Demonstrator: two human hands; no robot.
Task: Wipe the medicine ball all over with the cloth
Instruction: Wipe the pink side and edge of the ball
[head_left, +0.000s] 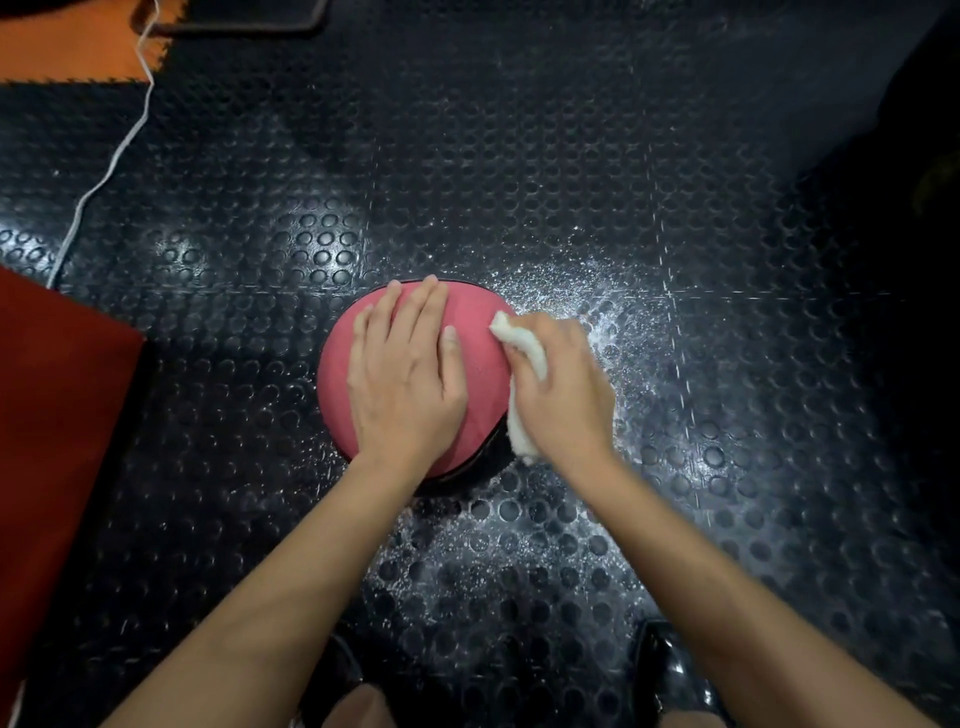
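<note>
A pink medicine ball (480, 374) with black panels sits on the black studded floor mat in the middle of the view. My left hand (408, 369) lies flat on top of it, fingers straight and pointing away from me. My right hand (563, 384) grips a white cloth (524, 358) and presses it against the ball's right side. Part of the cloth hangs down below my palm at the ball's lower right edge. The ball's underside and far side are hidden.
The black studded rubber floor (623, 218) surrounds the ball, with wet speckles to its right. A red mat (57, 415) lies at the left edge and an orange tile (67, 47) at top left. A white cord (111, 161) runs across the left floor. My shoes (670, 670) show at the bottom.
</note>
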